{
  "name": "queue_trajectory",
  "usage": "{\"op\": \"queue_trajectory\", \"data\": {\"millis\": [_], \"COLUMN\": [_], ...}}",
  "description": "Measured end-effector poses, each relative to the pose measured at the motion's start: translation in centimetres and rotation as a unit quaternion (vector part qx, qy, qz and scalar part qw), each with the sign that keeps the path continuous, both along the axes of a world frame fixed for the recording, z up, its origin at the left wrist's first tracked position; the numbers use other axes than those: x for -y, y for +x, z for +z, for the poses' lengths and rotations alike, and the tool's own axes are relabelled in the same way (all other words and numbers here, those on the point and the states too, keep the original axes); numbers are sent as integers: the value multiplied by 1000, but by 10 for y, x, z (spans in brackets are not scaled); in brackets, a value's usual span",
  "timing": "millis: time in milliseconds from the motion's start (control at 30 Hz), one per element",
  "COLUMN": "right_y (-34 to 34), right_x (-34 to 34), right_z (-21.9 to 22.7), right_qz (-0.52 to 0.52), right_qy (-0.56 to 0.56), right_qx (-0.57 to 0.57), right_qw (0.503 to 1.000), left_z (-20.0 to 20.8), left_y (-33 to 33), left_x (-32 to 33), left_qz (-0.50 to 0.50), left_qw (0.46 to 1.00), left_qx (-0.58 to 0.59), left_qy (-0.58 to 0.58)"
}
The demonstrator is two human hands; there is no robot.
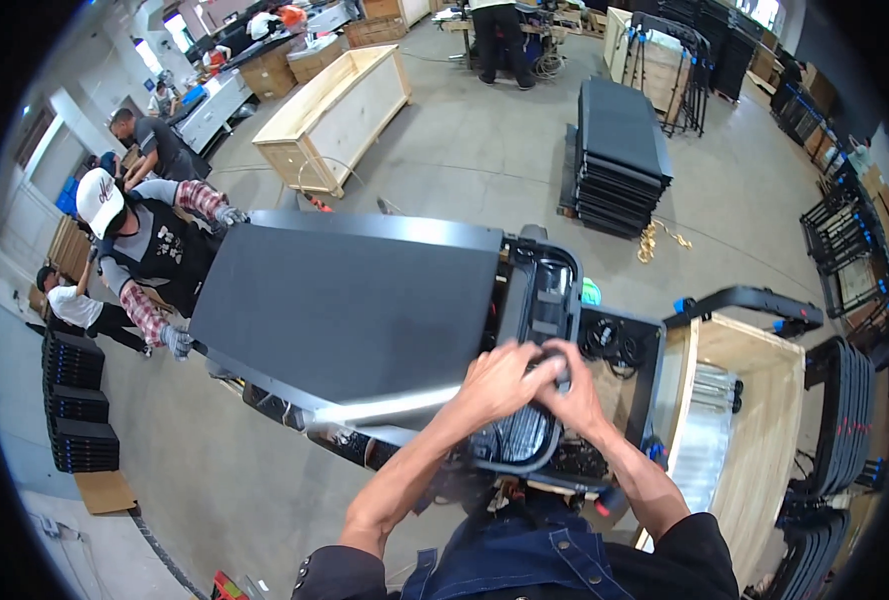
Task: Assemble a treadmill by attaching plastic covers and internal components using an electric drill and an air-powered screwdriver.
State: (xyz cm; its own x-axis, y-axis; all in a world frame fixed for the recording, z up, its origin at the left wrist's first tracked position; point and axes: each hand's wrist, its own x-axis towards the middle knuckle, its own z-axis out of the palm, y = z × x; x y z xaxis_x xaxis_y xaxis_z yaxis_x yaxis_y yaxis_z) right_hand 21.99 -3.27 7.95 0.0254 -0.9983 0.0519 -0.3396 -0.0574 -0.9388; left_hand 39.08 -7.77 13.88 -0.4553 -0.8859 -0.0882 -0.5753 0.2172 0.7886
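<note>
My left hand (503, 382) and my right hand (577, 398) meet over the near side of a black frame (577, 290), their fingers curled together. Between them shows a small dark thing (563, 376), too covered to name. To the left of the frame lies a long black deck panel (355, 300) with silver side rails, like a treadmill's. My left forearm crosses near its rail. A person in a white cap grips the panel's far left end with grey gloves (177, 341). Silvery wrapped material (515, 435) sits in the frame below my hands.
A tray with coiled black cables (613, 345) adjoins the frame on the right, beside an open wooden crate (800, 400). Another wooden crate (340, 125) stands ahead. Stacked black panels (620, 150) rest on the floor at far right. More people work farther off.
</note>
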Motion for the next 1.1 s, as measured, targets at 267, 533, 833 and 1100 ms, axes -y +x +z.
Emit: {"op": "queue_trajectory", "data": {"millis": [267, 533, 833, 1100], "right_y": [-62, -69, 24, 85], "right_x": [232, 333, 396, 396], "right_z": [-40, -58, -13, 9], "right_qz": [-174, -122, 168, 315], "right_qy": [96, 217, 231, 181], "right_qx": [93, 79, -69, -351], "right_qw": [976, 965, 956, 863], "left_z": [-78, -77, -28, -39], "left_y": [2, 67, 77, 122], "left_x": [168, 263, 226, -39], "left_qz": [117, -49, 130, 440], "left_qw": [959, 937, 918, 892], "left_qx": [70, 263, 160, 94], "left_qy": [-247, -225, -340, 37]}}
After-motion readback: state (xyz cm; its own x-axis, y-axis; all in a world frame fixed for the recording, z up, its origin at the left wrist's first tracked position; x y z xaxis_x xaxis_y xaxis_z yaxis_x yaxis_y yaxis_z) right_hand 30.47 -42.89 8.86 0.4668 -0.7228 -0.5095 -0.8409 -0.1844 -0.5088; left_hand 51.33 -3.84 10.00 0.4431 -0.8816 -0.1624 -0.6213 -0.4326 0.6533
